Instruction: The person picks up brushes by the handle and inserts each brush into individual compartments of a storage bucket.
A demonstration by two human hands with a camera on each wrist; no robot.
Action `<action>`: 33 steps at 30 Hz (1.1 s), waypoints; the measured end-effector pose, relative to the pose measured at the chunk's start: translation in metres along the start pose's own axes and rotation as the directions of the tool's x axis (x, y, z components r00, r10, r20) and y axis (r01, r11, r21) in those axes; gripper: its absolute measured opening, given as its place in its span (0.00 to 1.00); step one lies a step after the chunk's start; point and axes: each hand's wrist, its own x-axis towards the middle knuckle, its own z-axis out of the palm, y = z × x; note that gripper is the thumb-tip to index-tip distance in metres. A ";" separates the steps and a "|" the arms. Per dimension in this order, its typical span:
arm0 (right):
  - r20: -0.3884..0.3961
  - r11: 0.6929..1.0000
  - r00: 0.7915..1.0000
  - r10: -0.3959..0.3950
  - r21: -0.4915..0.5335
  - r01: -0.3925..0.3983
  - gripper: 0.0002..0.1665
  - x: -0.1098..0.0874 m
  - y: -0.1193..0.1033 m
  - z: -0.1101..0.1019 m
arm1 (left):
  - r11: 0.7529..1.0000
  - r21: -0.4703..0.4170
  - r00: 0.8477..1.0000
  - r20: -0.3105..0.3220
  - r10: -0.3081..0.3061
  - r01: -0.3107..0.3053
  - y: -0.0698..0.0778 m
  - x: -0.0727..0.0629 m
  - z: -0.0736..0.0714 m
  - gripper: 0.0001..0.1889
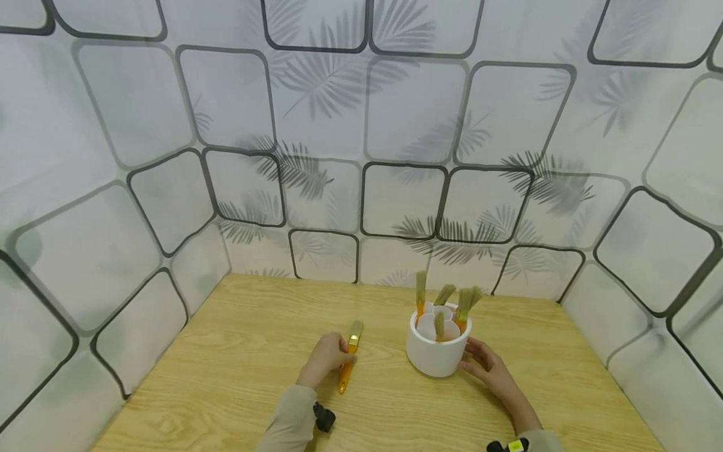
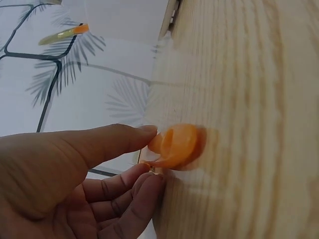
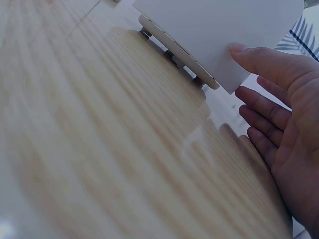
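My left hand (image 1: 326,361) pinches a flat paintbrush (image 1: 353,339) by its orange handle, thumb against fingers. The brush lies at or just above the table, bristles pointing away from me; the left wrist view shows the handle's rounded end (image 2: 180,144) close to the wood. To the right stands a white round brush holder (image 1: 432,356) with several compartments. Several orange-handled brushes (image 1: 420,290) stand in it, bristles up. At the holder's right side is my right hand (image 1: 490,370), its thumb (image 3: 249,54) against the white wall and its other fingers loosely extended.
The light wood table (image 1: 254,326) meets patterned wall coverings (image 1: 322,194) at the back and both sides. In the right wrist view, the holder's base (image 3: 178,52) sits on small dark feet. Wrist cameras (image 1: 324,417) are strapped at both sleeves.
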 end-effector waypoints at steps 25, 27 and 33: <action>-0.026 1.000 1.000 -0.011 -0.020 0.011 0.33 -0.001 0.003 0.002 | 0.999 0.053 0.998 -0.063 -0.010 0.013 0.000 0.001 0.003 0.11; -0.027 1.000 1.000 -0.010 -0.024 0.009 0.33 -0.001 0.004 0.003 | 0.998 0.062 0.998 -0.064 -0.015 0.019 0.000 0.001 0.002 0.12; -0.030 1.000 0.999 0.009 -0.029 -0.010 0.33 0.000 0.002 0.002 | 0.997 0.074 0.998 -0.067 -0.019 0.024 0.001 0.001 0.003 0.14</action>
